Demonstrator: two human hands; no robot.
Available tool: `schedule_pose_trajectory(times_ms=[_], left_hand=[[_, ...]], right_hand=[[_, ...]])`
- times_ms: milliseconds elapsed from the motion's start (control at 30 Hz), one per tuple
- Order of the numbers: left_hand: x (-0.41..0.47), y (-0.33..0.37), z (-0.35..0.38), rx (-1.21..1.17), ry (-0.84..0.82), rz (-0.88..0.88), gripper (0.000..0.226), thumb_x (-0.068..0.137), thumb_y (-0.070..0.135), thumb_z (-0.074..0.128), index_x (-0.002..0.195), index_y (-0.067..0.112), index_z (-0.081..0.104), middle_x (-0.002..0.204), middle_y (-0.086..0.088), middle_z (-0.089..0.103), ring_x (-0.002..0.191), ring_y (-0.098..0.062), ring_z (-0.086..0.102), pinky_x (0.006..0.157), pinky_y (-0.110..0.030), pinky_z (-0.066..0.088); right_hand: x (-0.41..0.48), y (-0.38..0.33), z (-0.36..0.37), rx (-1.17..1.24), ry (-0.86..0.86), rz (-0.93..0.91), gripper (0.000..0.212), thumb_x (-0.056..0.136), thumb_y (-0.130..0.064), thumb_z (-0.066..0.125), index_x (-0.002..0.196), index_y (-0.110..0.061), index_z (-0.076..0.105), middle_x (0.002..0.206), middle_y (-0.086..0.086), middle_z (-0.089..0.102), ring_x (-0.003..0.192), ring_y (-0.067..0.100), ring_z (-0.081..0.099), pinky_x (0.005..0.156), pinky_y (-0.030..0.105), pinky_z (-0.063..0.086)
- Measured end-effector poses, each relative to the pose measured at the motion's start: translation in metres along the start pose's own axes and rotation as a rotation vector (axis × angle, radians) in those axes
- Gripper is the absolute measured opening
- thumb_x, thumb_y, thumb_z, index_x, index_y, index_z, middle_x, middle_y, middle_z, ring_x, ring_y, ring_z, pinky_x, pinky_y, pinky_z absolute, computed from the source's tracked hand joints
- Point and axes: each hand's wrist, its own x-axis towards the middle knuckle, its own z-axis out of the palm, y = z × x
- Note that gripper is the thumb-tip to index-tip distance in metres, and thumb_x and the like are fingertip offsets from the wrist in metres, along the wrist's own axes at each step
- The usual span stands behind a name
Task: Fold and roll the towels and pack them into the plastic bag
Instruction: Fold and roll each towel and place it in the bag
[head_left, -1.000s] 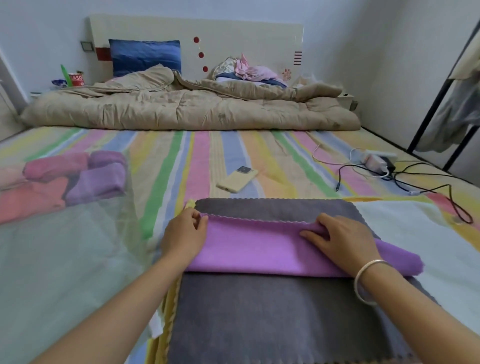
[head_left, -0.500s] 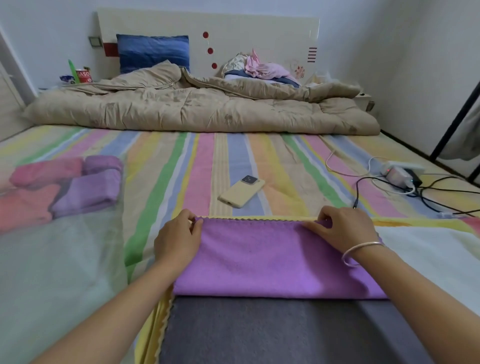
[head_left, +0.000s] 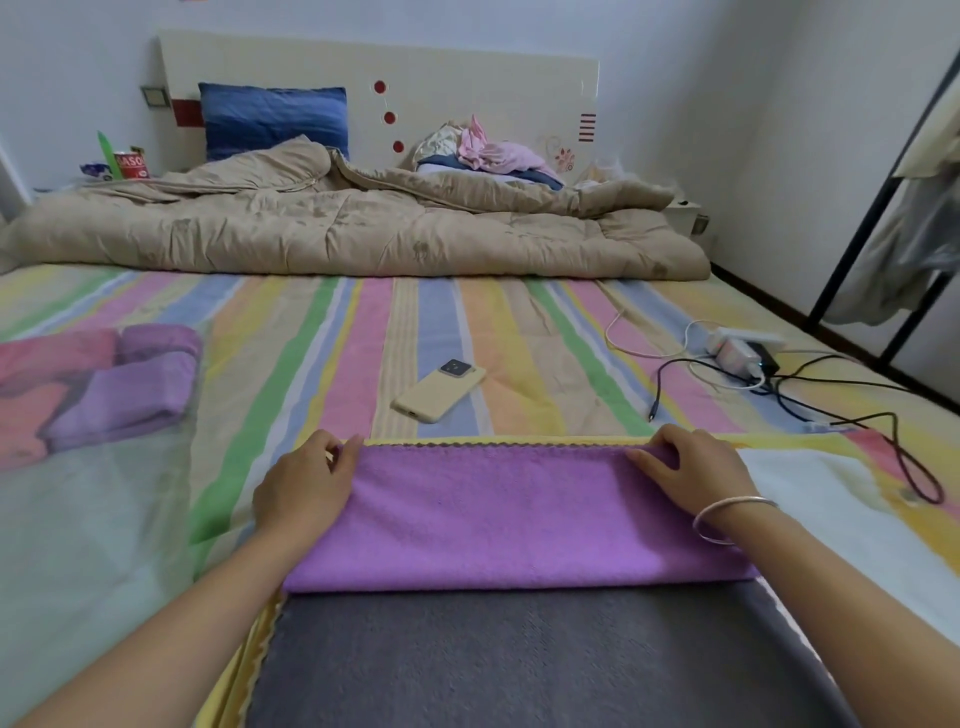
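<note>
Head view: left hand (head_left: 304, 480), fingers (head_left: 332, 451) curled close together, thumb against them, pinching the far left corner of the purple towel (head_left: 509, 514). Right hand (head_left: 691, 467), fingers (head_left: 655, 457) likewise curled, gripping the far right corner; bracelet (head_left: 730, 514) on that wrist. The purple towel lies flat between the two hands, folded into a band, its far edge level with the fingertips. Below the wrists it rests on a grey towel (head_left: 519, 660). A yellow towel (head_left: 236, 660) lies under both, its scalloped edge showing just beyond the fingertips. Beyond the fingers: phone (head_left: 439, 389), well apart. Left of the left hand: bag (head_left: 88, 530), holding rolled purple and pink towels (head_left: 124, 384). Right of the right hand: cables (head_left: 831, 389).
</note>
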Motion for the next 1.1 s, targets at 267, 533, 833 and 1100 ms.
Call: schedule_pose_trajectory(times_ms=[267, 533, 833, 1100], left_hand=[[-0.004, 0.005, -0.004, 0.063, 0.091, 0.038, 0.026, 0.096, 0.041, 0.05, 0.083, 0.018, 0.051, 0.08, -0.006, 0.065, 0.078, -0.034, 0.06, 0.063, -0.036, 0.045], [-0.002, 0.005, -0.004, 0.159, 0.1, 0.046, 0.025, 0.097, 0.041, 0.048, 0.091, 0.017, 0.051, 0.087, -0.01, 0.067, 0.078, -0.034, 0.06, 0.064, -0.037, 0.045], [-0.062, 0.086, 0.014, 0.206, -0.082, 0.537, 0.078, 0.084, 0.049, 0.003, 0.15, 0.018, 0.032, 0.159, -0.005, 0.024, 0.147, -0.021, 0.021, 0.119, -0.046, 0.014], [-0.077, 0.064, 0.029, 0.394, -0.309, 0.539, 0.09, 0.071, 0.062, -0.021, 0.153, 0.03, -0.007, 0.162, 0.001, -0.011, 0.148, -0.012, -0.014, 0.12, -0.044, -0.01]], right_hand=[[0.009, -0.005, 0.0, 0.044, 0.091, 0.053, 0.027, 0.085, -0.05, 0.061, 0.085, -0.023, 0.063, 0.085, 0.008, 0.065, 0.084, 0.031, 0.058, 0.068, 0.035, 0.042], [0.005, -0.021, 0.004, -0.132, 0.097, 0.078, 0.034, 0.084, -0.043, 0.063, 0.107, -0.017, 0.062, 0.109, 0.009, 0.063, 0.103, 0.033, 0.054, 0.083, 0.04, 0.044], [-0.097, -0.149, 0.027, -0.083, -0.307, -0.372, 0.067, 0.094, -0.061, 0.007, 0.135, -0.032, 0.051, 0.147, 0.0, 0.043, 0.136, 0.025, 0.039, 0.107, 0.048, 0.014], [-0.108, -0.064, -0.006, -0.151, -0.345, 0.2, 0.076, 0.086, -0.074, 0.008, 0.151, -0.035, -0.001, 0.16, -0.005, -0.012, 0.147, 0.019, -0.012, 0.117, 0.047, -0.009]])
